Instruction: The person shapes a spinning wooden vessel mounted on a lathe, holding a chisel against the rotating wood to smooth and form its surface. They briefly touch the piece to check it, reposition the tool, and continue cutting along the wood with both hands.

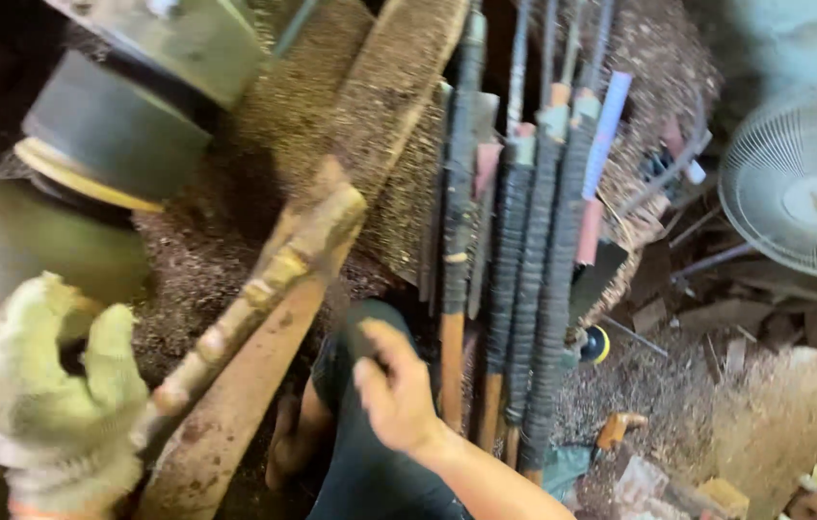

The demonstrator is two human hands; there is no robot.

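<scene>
My left hand wears a pale, dirty work glove and grips the near end of a rough wooden stick that slants up to the right. The stick lies over a thicker reddish wooden beam. My right hand is bare, blurred, fingers loosely curled, and holds nothing. It hovers just left of a row of long tools with black wrapped handles that lean side by side. My knee in dark shorts shows below the right hand.
A machine with a dark round wheel and yellow rim stands at the upper left. Sawdust covers the bench and floor. A white fan sits at the right, with wood scraps and small tools on the ground.
</scene>
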